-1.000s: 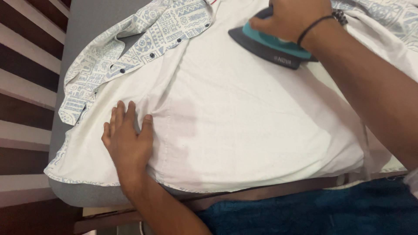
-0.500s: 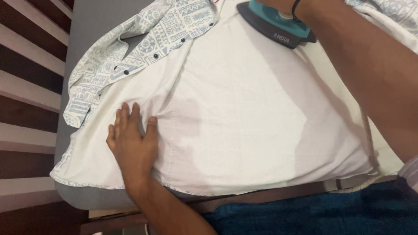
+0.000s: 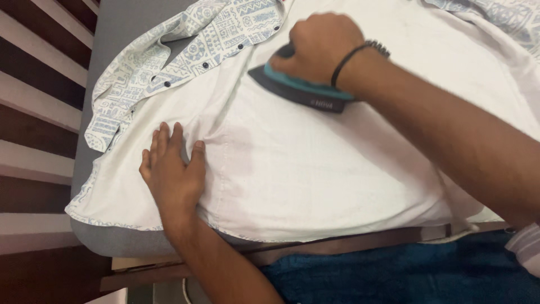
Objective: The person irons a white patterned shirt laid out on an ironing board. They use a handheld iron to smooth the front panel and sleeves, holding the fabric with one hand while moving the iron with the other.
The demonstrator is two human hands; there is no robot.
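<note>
Grey padding of an ironing board (image 3: 121, 22) shows at the far left and along the near left edge, with brown and pale striped flooring beyond it on the left. Spread over the board lies a white shirt (image 3: 315, 169), inside out, its blue-patterned placket with dark buttons (image 3: 185, 53) folded back at the far left. No packages or signs are in view; the only label is small pale lettering on the dark side of the iron, unreadable in its detail. The left hand (image 3: 171, 169) lies flat on the cloth near the left, fingers straight and close together, thumb apart, pressing beside a seam. The right hand (image 3: 318, 48) is closed around the handle of a teal and dark grey iron (image 3: 301, 90), which rests on the shirt at the far middle, tip pointing left.
</note>
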